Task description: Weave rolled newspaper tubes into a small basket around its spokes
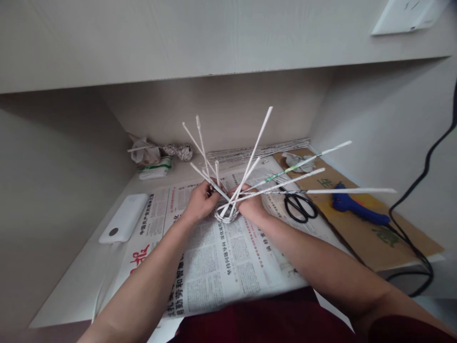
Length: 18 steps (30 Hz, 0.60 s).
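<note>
A small round basket (226,217) woven from rolled-paper strips is between my hands, over the newspaper. Long white paper sticks (254,150) fan out from it, upward and to the right. My left hand (203,200) grips the basket's left side, its fingers curled around the base of the sticks. On the right side, my right hand (251,201) is closed around the weaving, its fingertips partly hidden behind the sticks. One patterned green and white paper stick (285,172) points out to the right.
Newspaper (210,267) covers the table. Black-handled scissors (300,207) and a blue glue gun (357,207) on cardboard (385,243) lie to the right. A white power bank (124,219) is at left. Paper rods (257,152) and a woven piece (178,152) lie along the back wall.
</note>
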Tool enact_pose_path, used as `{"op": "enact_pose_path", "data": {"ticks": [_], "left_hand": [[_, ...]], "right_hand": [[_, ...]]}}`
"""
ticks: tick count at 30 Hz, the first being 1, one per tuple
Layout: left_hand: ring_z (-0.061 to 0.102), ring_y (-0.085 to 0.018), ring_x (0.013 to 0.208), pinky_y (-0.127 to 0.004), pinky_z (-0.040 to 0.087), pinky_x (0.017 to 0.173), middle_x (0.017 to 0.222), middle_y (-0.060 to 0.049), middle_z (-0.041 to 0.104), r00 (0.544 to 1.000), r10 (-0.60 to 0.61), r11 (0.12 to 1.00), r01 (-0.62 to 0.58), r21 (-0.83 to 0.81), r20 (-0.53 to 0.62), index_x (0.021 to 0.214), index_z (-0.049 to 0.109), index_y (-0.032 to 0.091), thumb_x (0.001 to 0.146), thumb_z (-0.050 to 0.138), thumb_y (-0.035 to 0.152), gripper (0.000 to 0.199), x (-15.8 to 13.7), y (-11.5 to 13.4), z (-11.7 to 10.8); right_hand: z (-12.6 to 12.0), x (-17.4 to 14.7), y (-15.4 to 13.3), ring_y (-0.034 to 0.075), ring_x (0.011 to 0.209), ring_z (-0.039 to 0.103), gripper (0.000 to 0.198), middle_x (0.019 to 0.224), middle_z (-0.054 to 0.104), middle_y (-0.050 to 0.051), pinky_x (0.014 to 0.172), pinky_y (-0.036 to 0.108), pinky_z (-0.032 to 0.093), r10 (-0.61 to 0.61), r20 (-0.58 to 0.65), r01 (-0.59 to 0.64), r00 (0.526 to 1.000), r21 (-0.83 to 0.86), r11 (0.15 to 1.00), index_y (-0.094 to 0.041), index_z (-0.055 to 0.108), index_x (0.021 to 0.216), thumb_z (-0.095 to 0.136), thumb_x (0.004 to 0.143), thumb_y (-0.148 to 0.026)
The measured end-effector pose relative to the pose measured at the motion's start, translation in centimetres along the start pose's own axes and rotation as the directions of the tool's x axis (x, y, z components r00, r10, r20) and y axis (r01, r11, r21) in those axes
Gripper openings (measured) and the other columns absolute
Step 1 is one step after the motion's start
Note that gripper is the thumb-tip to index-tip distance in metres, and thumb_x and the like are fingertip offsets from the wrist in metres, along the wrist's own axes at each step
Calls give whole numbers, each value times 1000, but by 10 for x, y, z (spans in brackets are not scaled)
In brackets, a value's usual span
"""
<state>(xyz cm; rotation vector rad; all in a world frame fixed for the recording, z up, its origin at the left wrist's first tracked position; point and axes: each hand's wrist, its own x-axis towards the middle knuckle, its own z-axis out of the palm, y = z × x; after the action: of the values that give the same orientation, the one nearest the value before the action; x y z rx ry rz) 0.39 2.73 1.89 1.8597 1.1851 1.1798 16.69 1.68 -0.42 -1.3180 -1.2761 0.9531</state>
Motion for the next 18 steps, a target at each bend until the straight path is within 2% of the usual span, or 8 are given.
{"op": "enact_pose_path", "data": {"ticks": [2, 4, 6, 9, 12, 16, 18], "left_hand": [[66, -18, 80, -31, 51, 79, 83, -4, 70, 997, -70, 983, 73, -166, 25, 94, 63, 16, 76, 62, 26, 20, 1, -2, 1], [67, -19, 80, -31, 52, 80, 84, -4, 71, 991, -120, 960, 130, -249, 55, 100, 65, 16, 75, 65, 27, 28, 2, -2, 2], [67, -19, 83, -32, 51, 81, 86, -5, 71, 989, -117, 957, 136, -256, 88, 99, 67, 16, 74, 67, 27, 27, 2, 1, 2], [67, -20, 86, -32, 50, 84, 88, -5, 72, 988, -83, 956, 115, -271, 128, 88, 70, 16, 74, 69, 28, 18, 1, 8, 1], [67, -21, 84, -33, 50, 84, 87, -6, 72, 979, -108, 925, 163, -344, 175, 84, 71, 16, 72, 71, 28, 17, 1, 12, -7], [67, -25, 94, -34, 49, 85, 98, -10, 74, 929, -86, 819, 271, -506, 359, 96, 73, 15, 66, 70, 23, 31, 4, 6, -26], [67, -28, 98, -37, 50, 86, 104, -13, 73, 891, -97, 775, 347, -529, 443, 99, 74, 14, 64, 69, 24, 37, 6, 1, -34]], "right_hand": [[1, 0, 1, 17, 62, 61, 9, 63, 66, -1, 59, 28, 49, 10, 2, -10, 1000, 6, 1000, -20, 62, 67, 68, 61, -23], [2, 0, 2, 17, 62, 62, 9, 64, 66, -1, 60, 28, 49, 4, 17, -5, 1000, 14, 1000, -20, 61, 66, 68, 61, -23], [2, -1, 2, 18, 64, 63, 9, 66, 67, -1, 62, 29, 50, -5, 39, 4, 999, 30, 1000, -21, 60, 66, 68, 62, -22], [2, -2, -1, 18, 66, 64, 7, 67, 68, 0, 63, 29, 52, -9, 56, 6, 998, 38, 999, -21, 59, 65, 66, 64, -21], [-2, -3, -10, 17, 64, 64, 5, 66, 68, 0, 61, 28, 51, 6, 58, -7, 998, 10, 1000, -20, 61, 66, 66, 65, -21], [-6, -5, -26, 16, 59, 62, 7, 62, 67, 0, 59, 28, 50, 101, 65, -96, 993, -86, 992, -19, 63, 65, 69, 64, -17], [-7, -5, -30, 18, 59, 62, 8, 61, 68, 2, 59, 29, 50, 120, 70, -111, 990, -125, 986, -19, 64, 63, 70, 64, -15]]}}
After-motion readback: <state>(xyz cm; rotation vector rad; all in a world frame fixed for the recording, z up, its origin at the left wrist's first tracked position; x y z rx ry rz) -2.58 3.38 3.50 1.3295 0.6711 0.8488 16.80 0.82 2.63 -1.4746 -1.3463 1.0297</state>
